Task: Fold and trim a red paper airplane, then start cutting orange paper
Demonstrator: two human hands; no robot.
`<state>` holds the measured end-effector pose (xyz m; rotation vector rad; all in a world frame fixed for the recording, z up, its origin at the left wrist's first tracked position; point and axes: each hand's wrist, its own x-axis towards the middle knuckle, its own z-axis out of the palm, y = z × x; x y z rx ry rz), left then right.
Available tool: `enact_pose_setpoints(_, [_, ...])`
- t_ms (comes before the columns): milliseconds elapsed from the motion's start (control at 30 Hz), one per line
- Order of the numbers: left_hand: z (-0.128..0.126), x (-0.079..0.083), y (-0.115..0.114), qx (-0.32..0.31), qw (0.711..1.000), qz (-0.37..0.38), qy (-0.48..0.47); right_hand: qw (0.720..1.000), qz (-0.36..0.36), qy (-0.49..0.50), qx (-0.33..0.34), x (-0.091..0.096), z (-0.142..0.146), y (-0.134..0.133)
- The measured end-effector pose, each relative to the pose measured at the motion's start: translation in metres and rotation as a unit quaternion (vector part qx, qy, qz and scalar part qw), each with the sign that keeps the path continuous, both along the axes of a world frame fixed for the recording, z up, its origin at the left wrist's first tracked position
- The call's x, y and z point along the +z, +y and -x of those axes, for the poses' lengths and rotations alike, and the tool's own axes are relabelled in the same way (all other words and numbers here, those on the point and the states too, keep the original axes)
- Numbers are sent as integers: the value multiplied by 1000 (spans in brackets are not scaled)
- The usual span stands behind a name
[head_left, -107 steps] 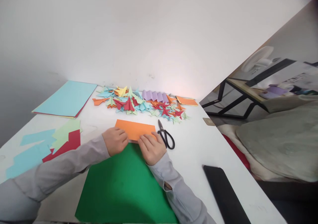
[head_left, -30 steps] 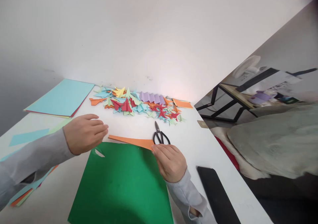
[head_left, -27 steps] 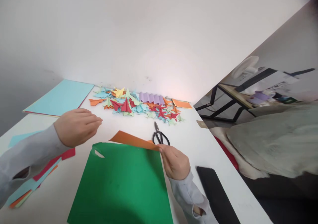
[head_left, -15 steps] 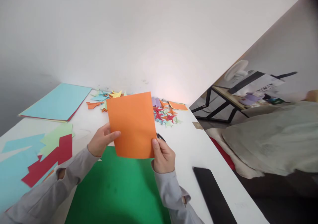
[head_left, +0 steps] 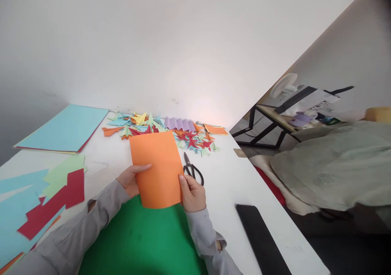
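Note:
Between my two hands is a sheet of orange paper point(head_left: 159, 169), held up above a green mat point(head_left: 140, 238). My left hand point(head_left: 131, 180) grips its left edge, thumb across the front and the other fingers behind. On the lower right edge, my right hand point(head_left: 193, 193) pinches the sheet between thumb and fingers. Black-handled scissors point(head_left: 192, 169) lie on the table just past my right hand. Behind the sheet, small folded paper shapes point(head_left: 198, 140) are heaped in many colours, along with a pleated purple paper strip point(head_left: 179, 124).
Light blue sheets point(head_left: 65, 128) are stacked at the back left. Red, green and blue paper scraps point(head_left: 45, 210) lie at the left. A long black object point(head_left: 262, 238) rests on the right of the white table point(head_left: 220, 185). Beyond its edge is a cloth-covered surface point(head_left: 330, 169).
Both hands have brought the orange sheet lower and slightly left. The scissors and more of the folded shapes behind it now show. The view has shifted slightly.

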<state>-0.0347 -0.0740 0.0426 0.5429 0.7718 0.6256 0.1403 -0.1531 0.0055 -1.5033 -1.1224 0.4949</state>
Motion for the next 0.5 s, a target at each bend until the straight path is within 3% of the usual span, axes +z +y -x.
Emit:
enact_pose_setpoints(267, [-13,-25,17,42,999,-10,13,997,46,17,52,-16,-13,-4])
enact_pose_setpoints(500, [-6,-33,30,52,998,-17,-20,988,97,44,114,-19,-18,-6])
